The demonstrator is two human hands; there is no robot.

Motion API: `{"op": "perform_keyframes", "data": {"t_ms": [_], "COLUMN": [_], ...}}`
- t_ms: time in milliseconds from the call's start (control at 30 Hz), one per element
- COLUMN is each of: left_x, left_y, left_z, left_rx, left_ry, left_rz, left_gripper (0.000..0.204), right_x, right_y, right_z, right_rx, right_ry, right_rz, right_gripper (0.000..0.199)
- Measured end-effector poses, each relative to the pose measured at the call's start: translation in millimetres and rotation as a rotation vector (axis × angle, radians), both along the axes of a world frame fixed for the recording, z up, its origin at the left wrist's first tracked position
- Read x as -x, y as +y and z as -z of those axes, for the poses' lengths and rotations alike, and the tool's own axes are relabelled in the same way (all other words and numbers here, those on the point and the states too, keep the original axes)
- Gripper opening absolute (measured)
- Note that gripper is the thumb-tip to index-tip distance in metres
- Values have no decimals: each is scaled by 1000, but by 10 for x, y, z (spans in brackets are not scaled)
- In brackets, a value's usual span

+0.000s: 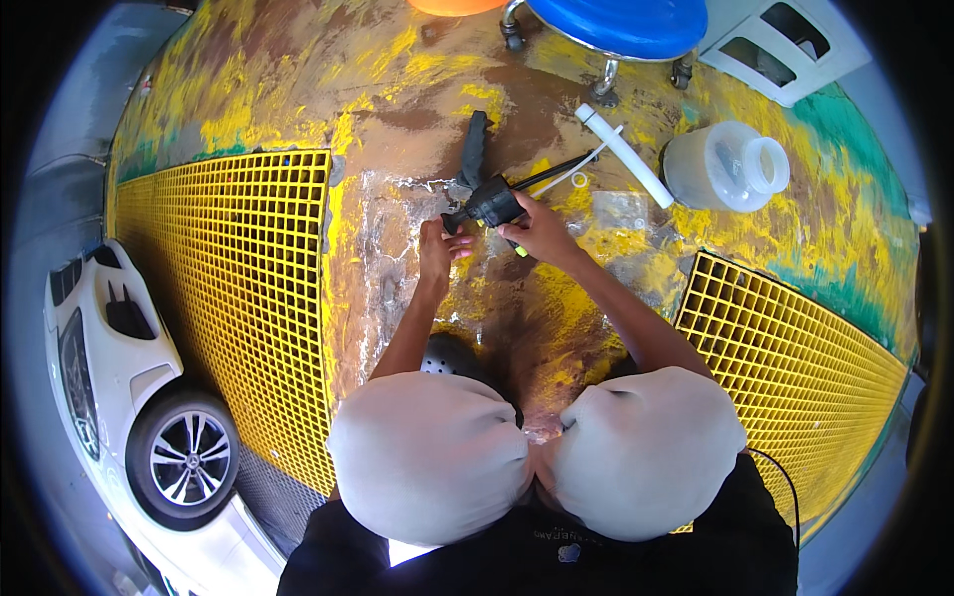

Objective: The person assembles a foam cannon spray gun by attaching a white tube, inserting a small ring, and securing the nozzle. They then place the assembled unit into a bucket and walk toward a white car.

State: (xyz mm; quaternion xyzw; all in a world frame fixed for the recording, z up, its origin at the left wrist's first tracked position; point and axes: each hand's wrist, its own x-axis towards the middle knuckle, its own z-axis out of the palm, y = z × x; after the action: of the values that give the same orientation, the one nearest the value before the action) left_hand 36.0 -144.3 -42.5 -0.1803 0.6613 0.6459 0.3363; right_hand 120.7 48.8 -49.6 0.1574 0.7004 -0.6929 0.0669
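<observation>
- The right hand (540, 233) is wrapping its fingers around the rear of a black spray gun (490, 204), holding it just above the stained floor (397, 119)
- The left hand (435, 248) is pinching at the gun's front end, fingertips closed narrow on what may be a small nozzle or cap; the part itself is too small to tell
- The gun is sitting between the two hands, touching both, with a thin black tube (556, 171) running from it up and to the right
- A black handle-shaped piece (474, 149) is lying just behind the gun
- A white tube (626, 156) is lying slantwise beside the black tube, and a translucent plastic jug (725, 167) is resting on its side near it, further right
- A blue stool (618, 25) on castors is standing beyond these things
- Yellow floor grates (238, 268) are flanking the person on both sides
- The person's grey-clad knees (427, 457) are filling the lower view, hiding the floor beneath
- A white car (119, 397) is parked below on the left
</observation>
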Motion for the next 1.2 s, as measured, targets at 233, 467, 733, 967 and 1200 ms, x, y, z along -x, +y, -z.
{"op": "perform_keyframes", "data": {"t_ms": [233, 467, 733, 967, 1200], "left_x": [-36, -215, -83, 6, 11], "left_y": [11, 316, 572, 554, 503], "left_z": [-60, -638, -1511, -1848, -2004], "left_rx": [-178, -266, -202, -372, -714], "left_ry": [51, 416, 830, 404, 146], "left_rz": [-53, -201, -87, 38, 142], "left_gripper": [35, 51, 77, 52, 49], "right_x": [-76, 8, 196, 198, 168], "right_y": [-60, -222, -310, -187, 42], "right_z": [-62, -669, -1380, -1611, -1682], "right_rx": [316, 567, 892, 994, 1129], "right_ry": [-62, 63, 180, 348, 352], "right_rz": [56, 121, 146, 7, -152], "right_gripper": [60, 54, 60, 58, 61]}}
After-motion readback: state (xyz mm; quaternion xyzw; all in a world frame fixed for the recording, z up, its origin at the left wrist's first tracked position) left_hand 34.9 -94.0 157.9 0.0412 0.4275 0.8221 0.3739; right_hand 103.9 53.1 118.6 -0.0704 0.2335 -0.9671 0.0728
